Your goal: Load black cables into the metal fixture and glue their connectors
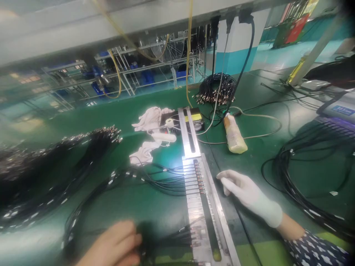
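A long slotted metal fixture (195, 210) lies lengthwise on the table, with several thin black cables (166, 184) set side by side in its upper slots. Their stripped ends show along its middle channel. My left hand (116, 244), bare and smeared by motion, is at the lower left of the fixture with its fingers bent; whether it holds anything is unclear. Dark, blurred cables lie between it and the fixture. Right of the fixture is my right hand (246, 192) in a white glove, fingers loosely bent, thumb apart from the index finger, nothing visible between them.
Black cable bundles lie at left (91, 155), right (294, 188) and the back (215, 88). Behind the fixture are white gloves (151, 120) and a black box (198, 125). A wrapped bottle (234, 135) lies right of these. Power cords hang from an overhead beam (69, 29).
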Demonstrator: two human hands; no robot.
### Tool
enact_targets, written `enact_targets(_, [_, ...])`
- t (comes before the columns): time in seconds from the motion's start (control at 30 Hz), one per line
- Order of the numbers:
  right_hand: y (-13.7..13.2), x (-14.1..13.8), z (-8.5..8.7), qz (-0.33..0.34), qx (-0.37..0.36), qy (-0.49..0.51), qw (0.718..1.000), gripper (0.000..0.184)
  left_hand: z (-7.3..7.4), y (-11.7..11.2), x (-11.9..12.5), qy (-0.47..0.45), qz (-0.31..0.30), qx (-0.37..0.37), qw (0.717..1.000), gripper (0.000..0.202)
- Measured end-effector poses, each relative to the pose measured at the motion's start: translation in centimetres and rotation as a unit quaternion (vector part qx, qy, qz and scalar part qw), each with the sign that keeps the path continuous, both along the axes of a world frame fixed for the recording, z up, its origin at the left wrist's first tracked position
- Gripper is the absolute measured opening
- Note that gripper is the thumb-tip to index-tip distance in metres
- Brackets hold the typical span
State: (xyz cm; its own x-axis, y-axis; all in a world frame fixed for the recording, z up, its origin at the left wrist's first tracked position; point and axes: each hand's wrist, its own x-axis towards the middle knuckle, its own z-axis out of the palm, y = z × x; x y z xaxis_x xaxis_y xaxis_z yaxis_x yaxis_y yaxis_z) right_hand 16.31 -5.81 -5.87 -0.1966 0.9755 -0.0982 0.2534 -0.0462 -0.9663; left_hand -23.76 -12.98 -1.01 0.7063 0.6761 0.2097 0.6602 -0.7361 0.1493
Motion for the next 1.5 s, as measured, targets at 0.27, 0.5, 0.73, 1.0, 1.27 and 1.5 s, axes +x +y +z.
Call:
enact_targets(0.27, [0.2,-0.1,0.4,-0.033,0.008,-0.035,0.999,0.048,-2.3,3.7,4.6,-0.025,0.1,-0.052,0.993,0.019])
enact_targets(0.5, [0.1,-0.6,0.6,-0.046,0.009,-0.087,0.995,0.03,-5.9,3.2,9.0,-0.077,0.036,-0.103,0.991,0.026])
enact_targets(0.73, [0.5,-0.2,0.3,-0.035,0.007,-0.11,0.993,0.027,-3.7,5.0,10.8,-0.114,0.015,-0.115,0.987,0.027])
enact_targets(1.0, [0.5,0.0,0.0,-0.034,0.001,-0.105,0.994,0.026,-3.6,6.4,12.1,-0.09,0.063,0.008,0.994,0.025])
enact_targets(1.27, [-0.3,0.1,-0.7,-0.033,0.073,-0.116,0.99,0.021,-4.2,6.3,12.5,-0.042,0.083,0.004,0.996,0.029])
enact_targets(1.5, [-2.0,-0.3,-0.7,-0.044,0.16,-0.148,0.975,0.022,-3.8,6.7,11.5,-0.036,0.007,-0.039,0.999,0.025])
